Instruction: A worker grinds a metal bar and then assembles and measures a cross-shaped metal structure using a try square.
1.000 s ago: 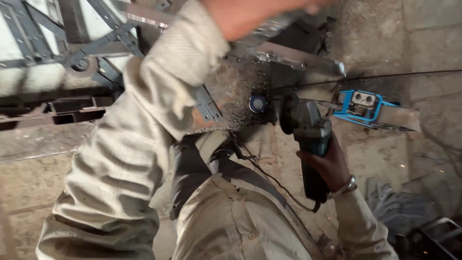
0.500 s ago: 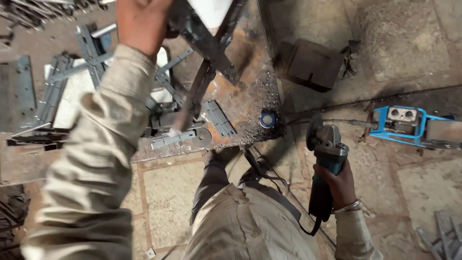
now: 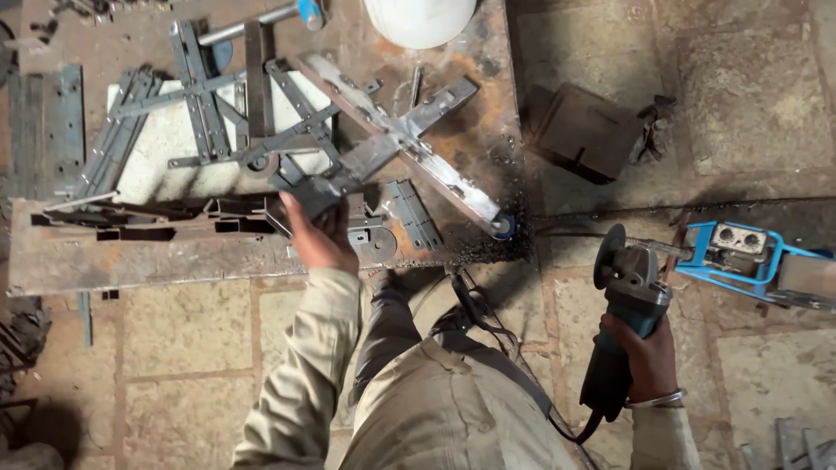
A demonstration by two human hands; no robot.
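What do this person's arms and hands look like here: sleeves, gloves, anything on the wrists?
Both arms wear long, loose, beige cloth sleeves, creased and dusty. The left hand and right hand are bare, with no gloves. A thin silver-coloured bangle circles the right wrist; none shows on the left.

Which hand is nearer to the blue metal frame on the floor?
Right. The right hand, holding the grinder, is just below-left of the blue frame. The left hand is far across, on the crossed metal piece.
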